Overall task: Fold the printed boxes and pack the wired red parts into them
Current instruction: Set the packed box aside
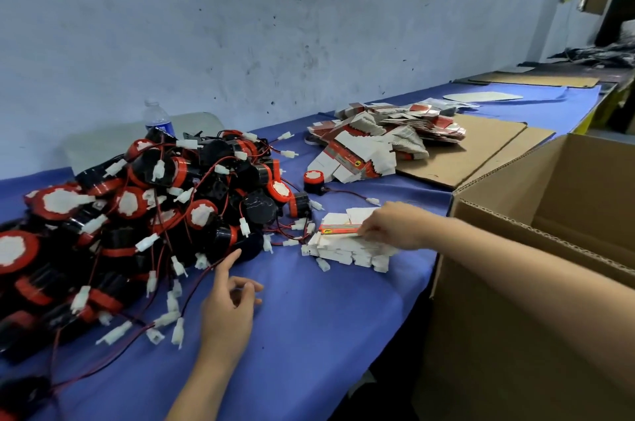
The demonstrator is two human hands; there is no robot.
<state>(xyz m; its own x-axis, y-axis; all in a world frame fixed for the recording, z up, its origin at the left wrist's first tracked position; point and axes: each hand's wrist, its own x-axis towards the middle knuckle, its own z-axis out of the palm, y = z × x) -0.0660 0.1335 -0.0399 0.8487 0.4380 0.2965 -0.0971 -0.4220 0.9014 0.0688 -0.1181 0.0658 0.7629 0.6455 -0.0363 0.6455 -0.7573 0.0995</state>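
My right hand (391, 226) pinches right end of top flat printed box (338, 229), its long axis left-right; left hand (228, 303), fingers loose, empty, nearer wired red parts (137, 214).

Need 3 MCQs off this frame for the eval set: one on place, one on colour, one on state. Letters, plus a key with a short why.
1. The stack of flat boxes lies:
A) beside the carton, outside it
B) inside the carton
C) on the floor

2. The table cloth is:
A) green
B) white
C) blue

3. The left hand:
A) is a closed fist
B) holds nothing, index finger out
C) rests on the carton

Key:
1 A: the stack sits on the cloth left of the carton wall, where the right hand pinches its top box.
2 C: the cloth shows blue all round the hands.
3 B: its fingers are loose with nothing in them.
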